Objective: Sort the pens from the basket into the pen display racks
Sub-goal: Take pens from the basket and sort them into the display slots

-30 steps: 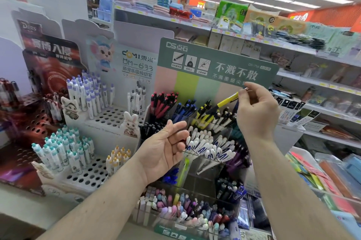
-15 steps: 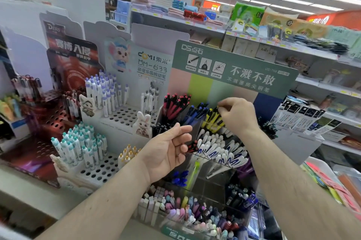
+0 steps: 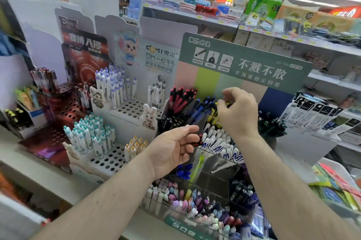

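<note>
The green-headed pen display rack has clear compartments with red pens, blue pens and yellow pens. My right hand hovers over the yellow compartment. Its fingers are curled, and thumb and fingertips pinch the top of a yellow pen standing among the others. My left hand is lower, in front of the rack, palm toward me. It holds a few dark pens with red ends between its fingers. The basket is out of view.
A white rack with white-and-purple pens stands to the left, with a red rack beyond it. White-and-blue pens and pastel pens fill lower compartments. Store shelves run behind and to the right.
My right hand has come down with the yellow pen from beside the green header into the yellow compartment. My left hand stays in place. My view has shifted left.
</note>
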Available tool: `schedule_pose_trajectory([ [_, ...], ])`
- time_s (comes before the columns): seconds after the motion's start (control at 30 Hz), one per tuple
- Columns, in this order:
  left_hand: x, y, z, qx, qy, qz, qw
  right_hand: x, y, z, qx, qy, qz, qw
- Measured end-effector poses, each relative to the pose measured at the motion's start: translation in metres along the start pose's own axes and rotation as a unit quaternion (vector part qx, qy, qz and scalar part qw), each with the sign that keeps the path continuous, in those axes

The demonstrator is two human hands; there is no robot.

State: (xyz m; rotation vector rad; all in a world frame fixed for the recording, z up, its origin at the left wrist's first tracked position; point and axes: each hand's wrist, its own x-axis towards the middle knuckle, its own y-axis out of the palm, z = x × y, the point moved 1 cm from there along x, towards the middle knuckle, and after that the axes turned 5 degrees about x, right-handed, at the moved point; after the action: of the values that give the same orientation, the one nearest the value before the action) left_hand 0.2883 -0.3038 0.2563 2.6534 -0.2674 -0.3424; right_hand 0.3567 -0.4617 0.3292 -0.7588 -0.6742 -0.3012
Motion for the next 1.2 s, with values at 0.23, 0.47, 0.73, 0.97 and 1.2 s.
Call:
schedule_pose_trajectory([
  [0.23, -0.021, -0.019, 0.013, 0.083, 0.043, -0.053, 0.994, -0.053, 0.045, 0.054, 0.226, 0.066, 0.137, 0.962],
  [0.47, -0.072, -0.064, 0.035, 0.078, 0.068, -0.181, 0.978, -0.108, 0.099, 0.084, 0.317, 0.106, 0.255, 0.907],
  [0.73, -0.154, -0.130, 0.070, 0.055, 0.051, -0.335, 0.939, -0.189, 0.155, 0.139, 0.334, 0.099, 0.392, 0.851],
  [0.97, -0.210, -0.195, 0.102, 0.049, 0.002, -0.398, 0.916, -0.254, 0.204, 0.183, 0.302, 0.109, 0.479, 0.817],
  [1.2, -0.262, -0.279, 0.153, 0.065, -0.115, -0.494, 0.859, -0.305, 0.248, 0.203, 0.223, 0.046, 0.544, 0.808],
])
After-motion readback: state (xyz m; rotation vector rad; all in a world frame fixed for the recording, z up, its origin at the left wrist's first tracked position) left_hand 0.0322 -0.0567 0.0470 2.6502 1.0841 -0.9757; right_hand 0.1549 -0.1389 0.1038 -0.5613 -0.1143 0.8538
